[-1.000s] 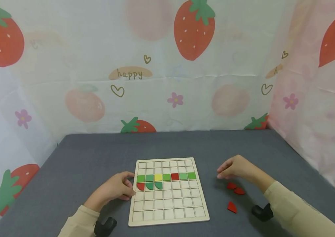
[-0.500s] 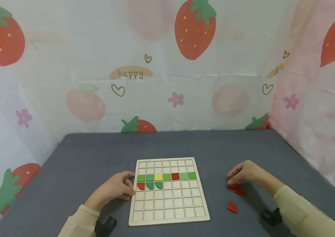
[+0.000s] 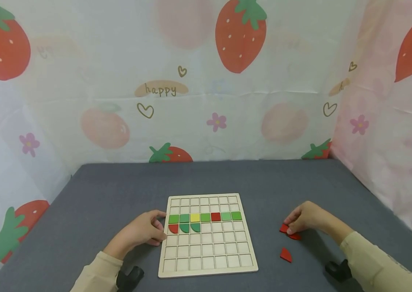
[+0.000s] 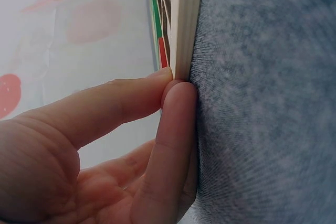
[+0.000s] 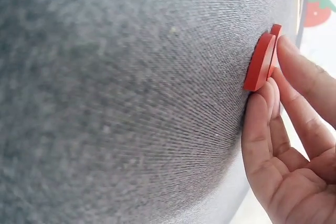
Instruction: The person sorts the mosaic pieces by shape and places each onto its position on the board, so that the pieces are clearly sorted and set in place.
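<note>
A pale wooden grid board [image 3: 208,263] lies flat on the dark cloth. My left hand [image 3: 144,231] holds its left edge, and in the left wrist view the thumb [image 4: 121,98] meets the top corner with a finger [image 4: 176,124] at the side. To the right of the board, my right hand [image 3: 306,219] has thumb and index finger at a red quarter-circle piece [image 3: 284,228], pinching it on the cloth. Beside it lies a second red piece [image 5: 260,62], partly under the fingers. A third red piece [image 3: 286,255] lies nearer to me.
One row of the board is filled with several green, yellow and red squares, among them a yellow square [image 3: 195,218]. Below it are a red quarter-circle [image 3: 173,228] and two green ones, one a green quarter-circle [image 3: 184,228]. A strawberry-print curtain [image 3: 206,121] surrounds the table.
My right hand has moved right and down onto the red pieces, from a spot above and left of them. The left hand has stayed at the board's edge.
</note>
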Demonstrator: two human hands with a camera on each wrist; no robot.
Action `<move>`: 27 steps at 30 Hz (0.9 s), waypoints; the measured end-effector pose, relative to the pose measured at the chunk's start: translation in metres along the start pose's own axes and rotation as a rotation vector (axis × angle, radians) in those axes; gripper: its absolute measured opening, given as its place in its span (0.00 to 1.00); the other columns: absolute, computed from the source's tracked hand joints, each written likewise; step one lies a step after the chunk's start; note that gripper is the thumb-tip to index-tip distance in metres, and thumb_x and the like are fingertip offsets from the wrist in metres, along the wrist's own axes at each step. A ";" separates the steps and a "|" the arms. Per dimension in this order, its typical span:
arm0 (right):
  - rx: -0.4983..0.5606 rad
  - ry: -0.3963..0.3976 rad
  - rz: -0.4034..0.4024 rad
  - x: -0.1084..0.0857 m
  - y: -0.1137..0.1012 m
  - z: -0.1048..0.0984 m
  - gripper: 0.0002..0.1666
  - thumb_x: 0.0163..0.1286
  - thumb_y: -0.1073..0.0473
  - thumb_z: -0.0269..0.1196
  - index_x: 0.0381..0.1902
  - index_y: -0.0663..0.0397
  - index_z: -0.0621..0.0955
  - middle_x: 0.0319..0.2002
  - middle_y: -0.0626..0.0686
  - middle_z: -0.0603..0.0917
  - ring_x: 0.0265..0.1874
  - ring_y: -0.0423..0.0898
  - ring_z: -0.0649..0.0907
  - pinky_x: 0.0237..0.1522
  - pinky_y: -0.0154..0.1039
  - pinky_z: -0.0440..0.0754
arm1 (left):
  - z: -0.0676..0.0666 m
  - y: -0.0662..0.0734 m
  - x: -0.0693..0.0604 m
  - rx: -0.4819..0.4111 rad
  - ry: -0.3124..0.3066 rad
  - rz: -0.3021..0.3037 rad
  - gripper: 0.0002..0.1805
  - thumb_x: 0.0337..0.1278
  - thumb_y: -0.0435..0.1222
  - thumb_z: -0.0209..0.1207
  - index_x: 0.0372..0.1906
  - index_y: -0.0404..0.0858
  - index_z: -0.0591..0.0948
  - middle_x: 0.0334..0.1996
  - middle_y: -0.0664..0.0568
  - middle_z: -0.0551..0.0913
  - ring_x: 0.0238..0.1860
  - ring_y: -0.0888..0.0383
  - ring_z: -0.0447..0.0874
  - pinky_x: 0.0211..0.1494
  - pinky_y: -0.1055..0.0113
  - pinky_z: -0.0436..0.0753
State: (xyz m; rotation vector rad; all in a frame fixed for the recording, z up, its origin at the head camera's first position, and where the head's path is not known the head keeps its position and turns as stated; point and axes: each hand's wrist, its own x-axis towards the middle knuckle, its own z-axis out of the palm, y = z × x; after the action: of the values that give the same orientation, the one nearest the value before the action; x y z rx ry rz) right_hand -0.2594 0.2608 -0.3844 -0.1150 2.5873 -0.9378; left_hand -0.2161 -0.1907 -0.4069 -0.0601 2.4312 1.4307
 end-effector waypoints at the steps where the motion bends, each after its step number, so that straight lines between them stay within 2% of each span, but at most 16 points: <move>1: 0.001 0.000 -0.013 -0.001 0.000 0.000 0.15 0.50 0.63 0.78 0.37 0.62 0.89 0.31 0.49 0.89 0.30 0.38 0.83 0.38 0.37 0.84 | 0.000 0.000 0.000 -0.001 -0.001 -0.001 0.38 0.49 0.22 0.67 0.68 0.26 0.67 0.32 0.45 0.75 0.28 0.55 0.79 0.32 0.63 0.86; 7: -0.004 0.002 -0.058 -0.002 -0.002 0.003 0.15 0.51 0.65 0.77 0.37 0.64 0.89 0.30 0.51 0.89 0.29 0.39 0.85 0.35 0.38 0.86 | -0.001 0.000 0.000 -0.002 -0.011 0.002 0.38 0.50 0.23 0.67 0.69 0.26 0.66 0.32 0.45 0.76 0.27 0.55 0.80 0.32 0.62 0.86; 14: -0.021 0.022 -0.040 0.002 -0.003 0.008 0.14 0.50 0.64 0.77 0.37 0.61 0.89 0.28 0.51 0.90 0.31 0.43 0.86 0.39 0.42 0.86 | -0.001 0.001 -0.001 0.006 -0.011 0.006 0.38 0.50 0.23 0.67 0.69 0.26 0.66 0.32 0.45 0.77 0.28 0.55 0.80 0.33 0.61 0.86; 18: -0.020 0.028 -0.043 0.004 -0.005 0.009 0.11 0.50 0.65 0.77 0.34 0.60 0.89 0.27 0.50 0.89 0.29 0.42 0.85 0.37 0.41 0.86 | -0.001 0.001 -0.001 0.008 -0.014 0.011 0.38 0.50 0.23 0.67 0.69 0.26 0.66 0.32 0.45 0.77 0.28 0.54 0.80 0.33 0.61 0.87; 27: 0.061 0.046 -0.071 0.006 -0.014 0.012 0.07 0.52 0.66 0.75 0.30 0.63 0.87 0.24 0.48 0.87 0.25 0.42 0.84 0.33 0.40 0.87 | -0.002 0.000 0.000 0.013 -0.017 0.013 0.38 0.51 0.23 0.67 0.69 0.25 0.66 0.32 0.45 0.76 0.28 0.55 0.80 0.33 0.61 0.86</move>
State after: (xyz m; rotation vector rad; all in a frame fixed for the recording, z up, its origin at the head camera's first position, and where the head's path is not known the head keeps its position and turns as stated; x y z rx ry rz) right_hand -0.2614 0.2414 -0.3855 -0.1711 2.6086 -1.0557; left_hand -0.2169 -0.1921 -0.4059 -0.0292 2.4320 1.4147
